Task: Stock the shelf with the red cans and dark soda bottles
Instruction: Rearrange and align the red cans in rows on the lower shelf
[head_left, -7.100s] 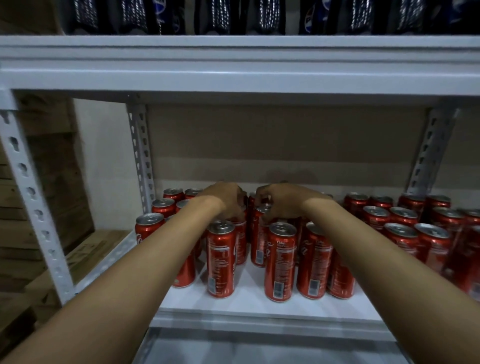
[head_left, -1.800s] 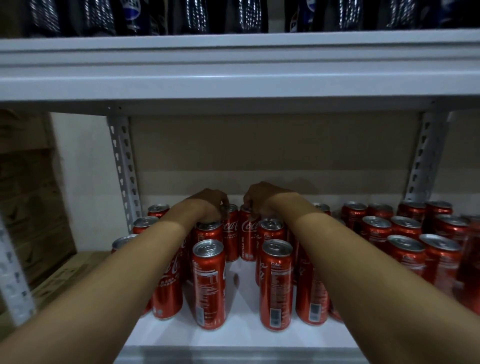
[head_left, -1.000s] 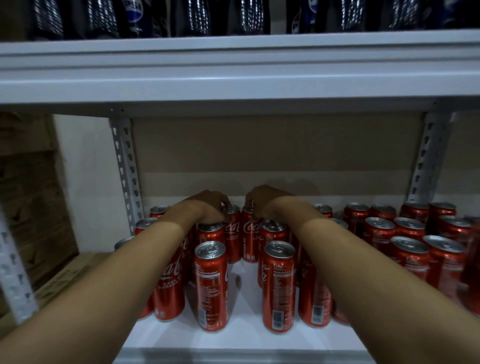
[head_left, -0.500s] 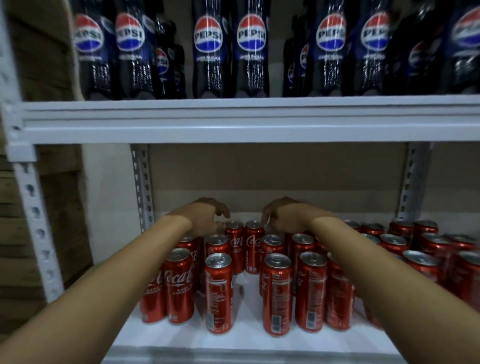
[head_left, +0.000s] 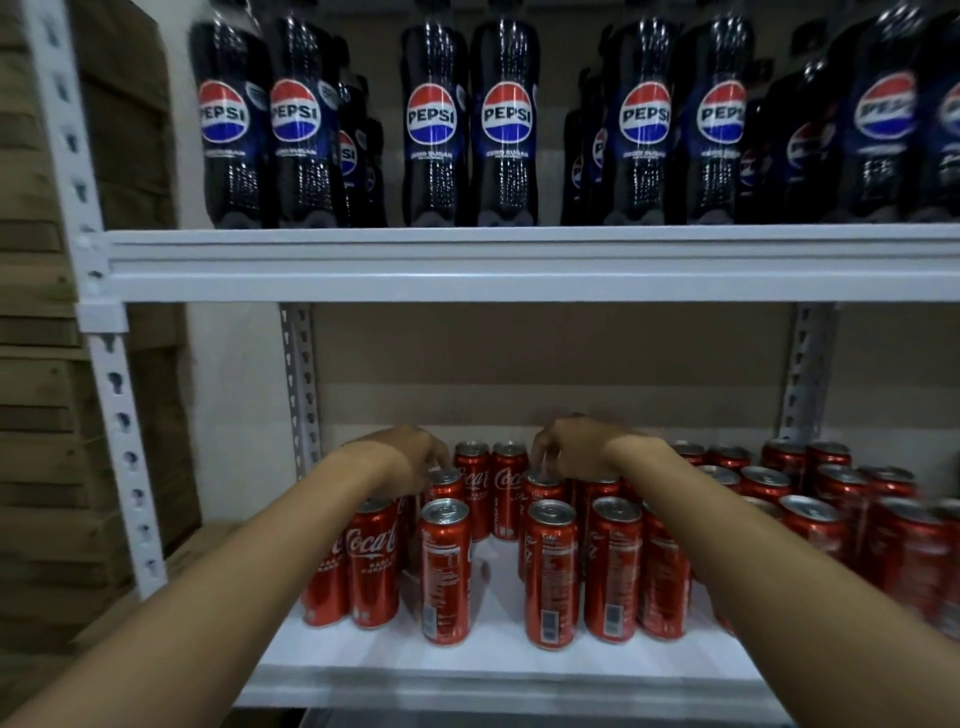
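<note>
Red cans: slim red aluminium cans (head_left: 445, 569) stand clustered on my white lower shelf board (head_left: 498, 660).
Left hand: my left hand (head_left: 410, 460) curls fingertips onto a can top.
Right hand: my right hand (head_left: 574, 449) does likewise.
Above: dark plastic Pepsi bottles (head_left: 434, 122) line the white metal upper shelf (head_left: 519, 262).

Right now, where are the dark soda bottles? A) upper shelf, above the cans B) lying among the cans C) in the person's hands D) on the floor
A: the dark soda bottles stand upright on the upper shelf, with the red cans on the shelf below.
</note>
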